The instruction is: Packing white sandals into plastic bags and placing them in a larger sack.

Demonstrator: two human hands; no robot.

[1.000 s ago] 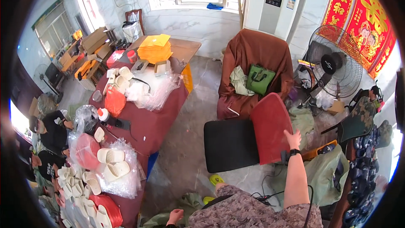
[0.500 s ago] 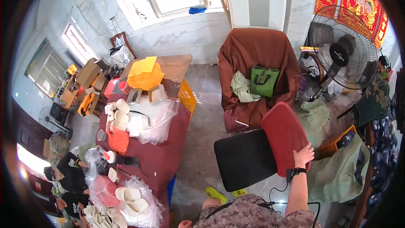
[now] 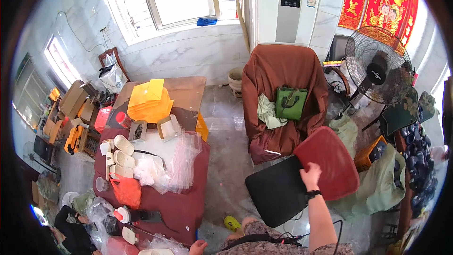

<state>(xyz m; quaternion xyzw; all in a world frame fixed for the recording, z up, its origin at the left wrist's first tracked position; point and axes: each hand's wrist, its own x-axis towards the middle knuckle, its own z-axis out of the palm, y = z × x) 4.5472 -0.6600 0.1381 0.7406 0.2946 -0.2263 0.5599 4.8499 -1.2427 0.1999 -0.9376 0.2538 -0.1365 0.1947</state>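
Over the left edge of a red chair-like panel, where it meets a flat black square seat, is my right hand. Its fingers look apart, and I see nothing held in them; a dark band circles the wrist. The red panel overlaps the black one, and what supports the two is hidden. My left hand shows only in part at the lower edge, beside the cloth-covered table. Its fingers are loosely bent with nothing visible in them.
Ahead stands an armchair under a brown cover, with a green bag on it. A floor fan and a pale green sack are to the right. The table bears orange envelopes, cream clogs and plastic bags.
My right hand has moved left, from the red panel's right edge to its left edge near the black seat. The view has shifted, bringing more of the wall cabinet into sight.
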